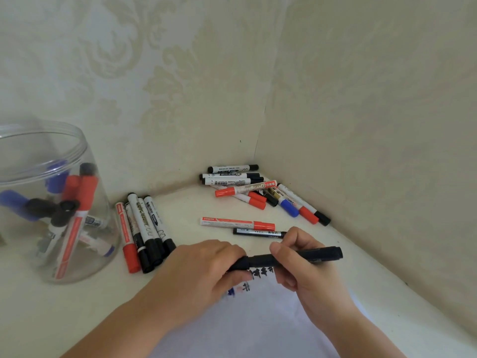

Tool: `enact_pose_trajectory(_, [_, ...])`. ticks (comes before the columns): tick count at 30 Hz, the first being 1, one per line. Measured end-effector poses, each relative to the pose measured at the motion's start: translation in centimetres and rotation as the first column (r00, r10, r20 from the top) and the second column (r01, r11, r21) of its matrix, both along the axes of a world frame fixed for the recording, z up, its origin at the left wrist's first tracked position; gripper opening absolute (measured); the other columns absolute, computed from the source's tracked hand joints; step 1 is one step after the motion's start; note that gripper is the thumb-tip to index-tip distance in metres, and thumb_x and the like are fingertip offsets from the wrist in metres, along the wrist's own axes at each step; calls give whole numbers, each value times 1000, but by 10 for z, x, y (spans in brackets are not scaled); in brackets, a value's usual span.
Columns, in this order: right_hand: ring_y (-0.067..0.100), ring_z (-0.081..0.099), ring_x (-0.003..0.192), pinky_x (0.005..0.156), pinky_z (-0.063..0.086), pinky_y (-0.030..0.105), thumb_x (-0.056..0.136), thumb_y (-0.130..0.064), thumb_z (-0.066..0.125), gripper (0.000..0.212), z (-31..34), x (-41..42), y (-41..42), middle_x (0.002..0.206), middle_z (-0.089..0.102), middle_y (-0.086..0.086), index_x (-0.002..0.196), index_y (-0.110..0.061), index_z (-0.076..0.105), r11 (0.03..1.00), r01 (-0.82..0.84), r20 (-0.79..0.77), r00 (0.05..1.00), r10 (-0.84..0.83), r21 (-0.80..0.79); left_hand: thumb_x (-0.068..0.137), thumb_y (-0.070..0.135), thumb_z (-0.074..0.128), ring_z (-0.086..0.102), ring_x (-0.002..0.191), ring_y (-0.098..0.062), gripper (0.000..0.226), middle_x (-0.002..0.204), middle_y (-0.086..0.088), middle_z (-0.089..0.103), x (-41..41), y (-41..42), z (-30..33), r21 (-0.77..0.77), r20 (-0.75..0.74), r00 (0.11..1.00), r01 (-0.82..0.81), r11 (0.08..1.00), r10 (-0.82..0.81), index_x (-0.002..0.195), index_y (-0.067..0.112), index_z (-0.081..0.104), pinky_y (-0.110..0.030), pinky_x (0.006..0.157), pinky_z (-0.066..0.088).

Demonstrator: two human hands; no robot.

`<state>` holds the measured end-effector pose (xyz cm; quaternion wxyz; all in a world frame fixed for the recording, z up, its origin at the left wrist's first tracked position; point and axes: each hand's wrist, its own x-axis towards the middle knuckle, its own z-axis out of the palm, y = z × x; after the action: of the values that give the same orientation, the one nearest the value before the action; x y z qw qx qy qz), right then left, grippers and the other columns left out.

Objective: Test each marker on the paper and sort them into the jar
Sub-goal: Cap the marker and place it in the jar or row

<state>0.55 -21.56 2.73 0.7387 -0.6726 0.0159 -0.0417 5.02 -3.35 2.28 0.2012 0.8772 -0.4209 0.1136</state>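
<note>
**Both hands on a black marker above the test paper**

The left hand (206,267) closes around one end of a black marker (289,258), while the right hand (307,264) pinches its barrel between thumb and fingers. The marker lies nearly level, just above the far edge of the white paper (247,324), which bears black, blue and faint red test marks. Whether the cap is seated or parted cannot be told.

At far left stands a clear jar (51,202), open-topped, holding red, blue and black markers. Beside it a row of five markers (144,233), one red and four black-capped, lies on the table (77,311). A red marker (237,223) and a black-barrelled marker (258,233) lie just beyond the hands. A loose pile of markers (258,192) occupies the corner by the wallpapered wall (180,86).
</note>
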Motion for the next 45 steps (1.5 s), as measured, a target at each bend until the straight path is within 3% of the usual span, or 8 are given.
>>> enact_pose_trajectory(10, [14, 27, 38, 39, 26, 22, 74, -17, 59, 29, 1, -3, 8, 49, 31, 7, 52, -15, 40, 988, -49, -78, 995, 61, 145, 92, 49, 23, 40, 34, -7, 44, 43, 12, 44, -13, -7, 4, 125, 160, 987, -10, 992, -11, 64, 24, 46, -18, 34, 23])
enact_pose_trajectory(17, [13, 27, 37, 42, 17, 28, 86, 1, 52, 42, 11, -5, 14, 46, 33, 6, 50, -15, 37, 985, 29, -18, 999, -26, 169, 84, 63, 7, 36, 58, -12, 48, 67, 10, 38, -15, -16, 5, 20, 1, 998, 57, 998, -57, 82, 23, 32, -28, 55, 21])
enact_pose_trajectory(22, [13, 35, 38, 39, 31, 19, 63, -43, 81, 36, 24, -6, 10, 46, 47, 9, 66, -12, 61, 983, -172, 13, 985, 171, 72, 92, 49, 32, 52, 67, -9, 28, 75, 8, 57, -18, -8, 26, -203, -65, 997, 19, 979, -33, 106, 26, 41, -21, 56, 36])
enact_pose_trajectory(25, [12, 39, 45, 44, 36, 20, 50, -64, 79, 70, 34, -2, 3, 57, 55, 8, 97, -13, 66, 977, -215, -14, 977, 215, 7, 89, 50, 44, 45, 44, -7, 16, 54, 7, 49, -14, 19, 59, -456, -40, 998, -57, 888, 43, 101, 44, 35, -15, 40, 28])
enact_pose_trajectory(29, [13, 35, 42, 40, 32, 24, 69, -41, 66, 38, 36, 12, -2, 53, 53, 6, 83, -5, 66, 975, -63, -154, 988, 30, -212, 82, 47, 53, 47, 39, -14, 15, 61, -3, 56, -17, 90, 97, -789, 21, 936, -201, 581, 352, 92, 41, 43, -28, 34, 37])
enact_pose_trajectory(33, [11, 42, 41, 47, 32, 24, 84, -27, 64, 17, 25, 34, 15, 52, 62, 3, 78, -11, 67, 860, -99, -243, 970, -30, -501, 83, 33, 57, 53, 61, -6, 9, 75, 17, 59, -24, 143, 114, -878, 134, 789, -186, 441, 600, 87, 36, 51, -10, 56, 42])
enact_pose_trajectory(38, [3, 54, 61, 49, 32, 15, 85, -32, 64, 11, 23, 60, 39, 72, 62, -11, 75, -35, 59, 448, 24, 27, 1000, 2, -894, 79, 25, 46, 52, 63, -19, 10, 66, 6, 54, -25, 163, 118, -667, 259, 569, -480, 570, 781, 78, 18, 52, -35, 55, 45])
enact_pose_trajectory(45, [4, 54, 71, 53, 36, 18, 87, -32, 60, 13, 7, 79, 47, 85, 58, -8, 77, -37, 54, 371, 13, 18, 1000, 10, -928, 80, 31, 31, 37, 70, -19, 34, 71, 3, 43, -8, 149, 118, -264, 339, 602, -677, 687, 723, 72, 17, 61, -31, 66, 23])
